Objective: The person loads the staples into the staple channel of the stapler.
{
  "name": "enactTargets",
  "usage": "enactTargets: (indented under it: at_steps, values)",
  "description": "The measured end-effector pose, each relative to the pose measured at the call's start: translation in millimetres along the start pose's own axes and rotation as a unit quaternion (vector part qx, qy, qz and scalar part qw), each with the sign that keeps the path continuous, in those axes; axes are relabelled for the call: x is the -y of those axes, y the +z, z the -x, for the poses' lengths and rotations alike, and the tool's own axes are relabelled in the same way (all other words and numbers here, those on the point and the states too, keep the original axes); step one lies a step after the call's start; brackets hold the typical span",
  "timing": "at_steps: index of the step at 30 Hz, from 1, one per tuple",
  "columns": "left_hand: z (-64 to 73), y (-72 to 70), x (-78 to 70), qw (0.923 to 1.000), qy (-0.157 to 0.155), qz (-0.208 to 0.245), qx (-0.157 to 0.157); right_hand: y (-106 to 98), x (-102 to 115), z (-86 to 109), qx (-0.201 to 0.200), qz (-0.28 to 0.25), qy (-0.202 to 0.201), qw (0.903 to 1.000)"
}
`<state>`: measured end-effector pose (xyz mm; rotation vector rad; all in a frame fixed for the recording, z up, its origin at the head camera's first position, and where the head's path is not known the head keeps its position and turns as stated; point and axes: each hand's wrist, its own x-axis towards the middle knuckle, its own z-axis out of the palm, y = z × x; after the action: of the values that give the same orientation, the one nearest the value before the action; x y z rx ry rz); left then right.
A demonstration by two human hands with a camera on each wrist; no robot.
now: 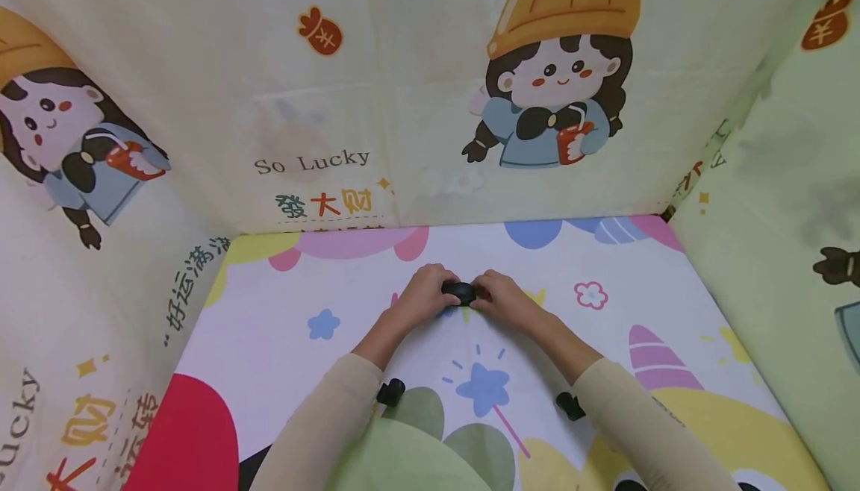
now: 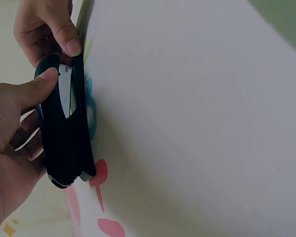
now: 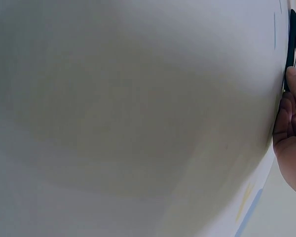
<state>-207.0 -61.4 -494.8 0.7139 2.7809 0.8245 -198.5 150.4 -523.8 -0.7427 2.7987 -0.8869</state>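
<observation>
A black stapler (image 1: 460, 292) is held between both hands at the middle of the far half of the table. Its side shows a silver metal strip in the left wrist view, where the stapler (image 2: 64, 143) is seen lengthwise. My left hand (image 1: 425, 289) grips the body, thumb on top and fingers behind it. At the other end, my right hand (image 1: 502, 298) pinches the tip of the base between thumb and curled fingers. The right wrist view catches this hand (image 3: 292, 143) and part of the stapler (image 3: 290, 42) only at its right edge.
The table (image 1: 376, 282) wears a white cloth printed with colourful cartoon shapes. Cartoon-printed curtains (image 1: 416, 103) enclose it at the back and both sides. Small black devices (image 1: 391, 392) sit at the sleeves.
</observation>
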Motion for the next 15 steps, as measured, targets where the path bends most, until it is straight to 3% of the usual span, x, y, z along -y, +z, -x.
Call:
enactTargets:
  at_steps: [15]
  values:
    - [2.0,-4.9,0.2,0.9998,0.013,0.008,-0.009,-0.8,-0.2,0.0,0.0,-0.009,0.002,1.0]
